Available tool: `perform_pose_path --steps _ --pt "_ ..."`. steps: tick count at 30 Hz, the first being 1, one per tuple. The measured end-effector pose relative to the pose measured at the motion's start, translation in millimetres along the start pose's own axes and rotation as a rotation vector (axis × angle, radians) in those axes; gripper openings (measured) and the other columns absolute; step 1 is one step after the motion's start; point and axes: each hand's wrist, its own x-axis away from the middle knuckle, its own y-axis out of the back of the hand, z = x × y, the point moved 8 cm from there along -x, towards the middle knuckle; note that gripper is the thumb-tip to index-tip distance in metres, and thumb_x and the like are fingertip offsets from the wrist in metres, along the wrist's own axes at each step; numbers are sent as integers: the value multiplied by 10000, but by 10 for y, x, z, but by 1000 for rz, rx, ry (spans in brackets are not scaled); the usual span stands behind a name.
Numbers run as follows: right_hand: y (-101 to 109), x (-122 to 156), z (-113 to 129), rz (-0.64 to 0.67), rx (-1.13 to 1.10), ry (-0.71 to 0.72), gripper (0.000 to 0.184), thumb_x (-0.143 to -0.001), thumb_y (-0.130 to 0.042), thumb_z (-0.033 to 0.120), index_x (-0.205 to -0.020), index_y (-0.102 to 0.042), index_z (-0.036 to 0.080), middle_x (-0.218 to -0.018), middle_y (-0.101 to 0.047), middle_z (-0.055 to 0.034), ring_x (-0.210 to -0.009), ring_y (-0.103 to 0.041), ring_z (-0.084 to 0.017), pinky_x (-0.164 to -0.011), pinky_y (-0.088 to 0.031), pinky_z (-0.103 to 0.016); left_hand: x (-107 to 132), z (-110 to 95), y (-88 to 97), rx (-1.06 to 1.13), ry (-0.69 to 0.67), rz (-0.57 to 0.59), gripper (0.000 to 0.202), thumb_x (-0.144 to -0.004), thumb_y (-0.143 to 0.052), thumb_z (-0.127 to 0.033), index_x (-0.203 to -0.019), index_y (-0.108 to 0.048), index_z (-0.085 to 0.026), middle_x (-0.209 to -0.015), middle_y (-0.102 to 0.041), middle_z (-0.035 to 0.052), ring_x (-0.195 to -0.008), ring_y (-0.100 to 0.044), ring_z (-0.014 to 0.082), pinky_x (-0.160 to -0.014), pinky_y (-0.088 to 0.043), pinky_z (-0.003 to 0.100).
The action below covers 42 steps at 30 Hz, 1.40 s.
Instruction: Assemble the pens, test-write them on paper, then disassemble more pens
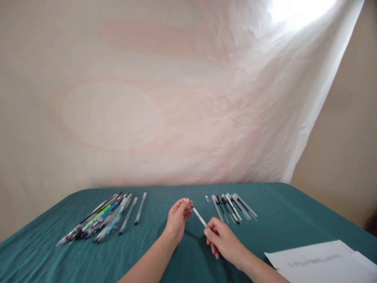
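A slim white pen (199, 217) slants between my two hands above the cloth. My left hand (177, 220) is closed in a pinch at its upper end, where a small dark part shows; my fingertips hide what lies just beyond it. Lower down, my right hand (222, 239) grips the other end between thumb and fingers. To the right of the pen's upper end, a small clear cap (207, 199) lies on the cloth, beside a row of clear, black and white pens and pen parts (232, 208).
A dark green cloth (159, 255) covers the table. At left lies a heap of pens (100, 218), some green and blue, with two separate pens (140, 208) to its right. White printed sheets (318, 261) lie at the front right. A pale curtain (176, 118) hangs behind.
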Motion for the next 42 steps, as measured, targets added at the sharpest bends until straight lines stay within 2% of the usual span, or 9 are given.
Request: perform_pose_path --steps 7,12,16,21,25,29,34,38,42 --pt "-22 -5 -82 82 34 -67 209 -772 -461 389 -754 -382 196 -592 -531 55 -387 -478 -60 -315 -345 -153 -298 -443 520 195 -154 -247 17 -725 -598 -112 -739 -588 -111 -701 -617 30 -567 -560 56 -527 -465 151" --pt "2 9 -148 118 111 -114 130 -785 -450 319 -788 -408 196 -603 -540 51 -368 -417 -44 -344 -290 -156 -337 -601 660 232 -202 -311 66 -773 -534 -91 -720 -563 -120 -670 -605 3 -535 -546 28 -499 -446 114" --pt "144 9 -29 -38 231 -5 123 -786 -464 280 -874 -447 196 -561 -495 60 -449 -408 -68 -445 -295 -184 -306 -498 575 237 -143 -299 65 -767 -539 -82 -716 -561 -115 -644 -602 6 -504 -539 29 -477 -445 116" --pt "373 -30 138 -213 351 41 190 -822 -380 328 -924 -473 196 -599 -463 38 -526 -444 -114 -502 -320 -225 -213 -274 309 225 -35 -216 23 -736 -592 -115 -718 -590 -102 -639 -596 19 -496 -530 40 -475 -459 137" --pt "587 -130 179 -272 410 68 227 -825 -315 226 -979 -476 186 -630 -513 22 -529 -484 -121 -517 -337 -235 -100 -92 62 187 46 -73 113 -718 -633 -210 -758 -616 -106 -645 -582 13 -531 -529 42 -503 -460 137" --pt "752 -223 304 -337 641 150 325 -808 -354 172 -1126 -415 144 -700 -594 -19 -586 -546 -143 -565 -369 -250 -8 85 -12 133 98 -26 163 -701 -652 -265 -751 -618 -114 -653 -580 12 -551 -527 48 -514 -453 142" --pt "758 -353 487 -389 1115 125 229 -819 -383 137 -1002 -520 139 -788 -640 -97 -756 -603 -185 -642 -375 -255 8 198 39 100 125 -27 173 -689 -662 -277 -743 -613 -120 -694 -600 26 -578 -534 58 -536 -454 155" --pt "700 -429 505 -412 1212 84 197 -833 -368 133 -889 -556 119 -793 -647 -143 -779 -618 -219 -646 -377 -273 10 202 26 94 130 -9 183 -682 -668 -282 -733 -612 -116 -699 -600 23 -576 -528 52 -550 -446 153" --pt "642 -457 449 -415 1290 45 201 -832 -358 113 -871 -556 111 -799 -650 -145 -756 -632 -224 -613 -392 -267 18 210 -3 80 139 2 190 -678 -669 -293 -719 -612 -117 -669 -590 11 -566 -518 46 -548 -428 147"
